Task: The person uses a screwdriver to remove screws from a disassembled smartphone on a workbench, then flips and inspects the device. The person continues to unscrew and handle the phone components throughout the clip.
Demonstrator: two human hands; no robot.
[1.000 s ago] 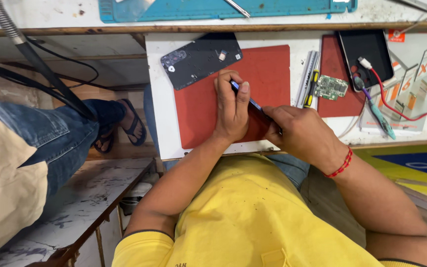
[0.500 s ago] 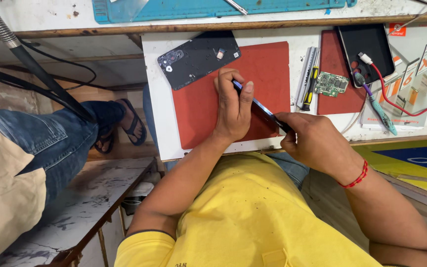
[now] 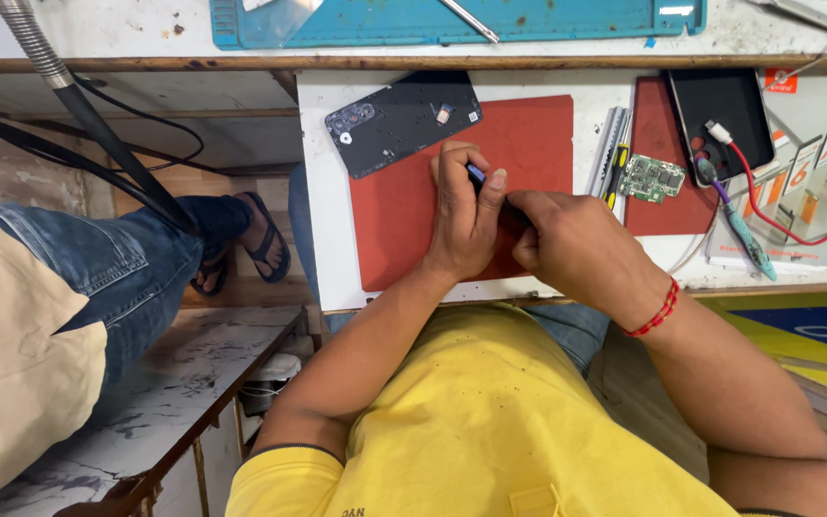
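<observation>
— Starting with the biggest thing, what covers the bench?

— A red mat (image 3: 404,230) lies on the white bench top (image 3: 323,191), with a second red mat (image 3: 658,206) just to its right. Farther off, a teal work mat (image 3: 567,19) sits on the upper shelf.

— And on the red mat?

— A black phone back panel (image 3: 399,124) rests across its far left corner, its long axis tilted, the camera end pointing left and slightly near. To the right, a dark phone (image 3: 715,115) lies with a red cable plugged at its near end.

— Where are the hands?

— Both meet over the middle of the red mat. The left hand (image 3: 466,215) is curled, thumb and fingers pinching a small dark object (image 3: 476,174). The right hand (image 3: 567,244) is curled too, its fingertips pressed against the same object from the right.

— Which way does that object point?

— Only a short dark end shows beyond the left thumb, aimed far and left; the rest is hidden between the hands, so I cannot tell its full axis.

— Anything smaller?

— A green circuit board (image 3: 653,177) lies on the right mat, beside upright metal tools (image 3: 613,144), well apart from the hands.
</observation>
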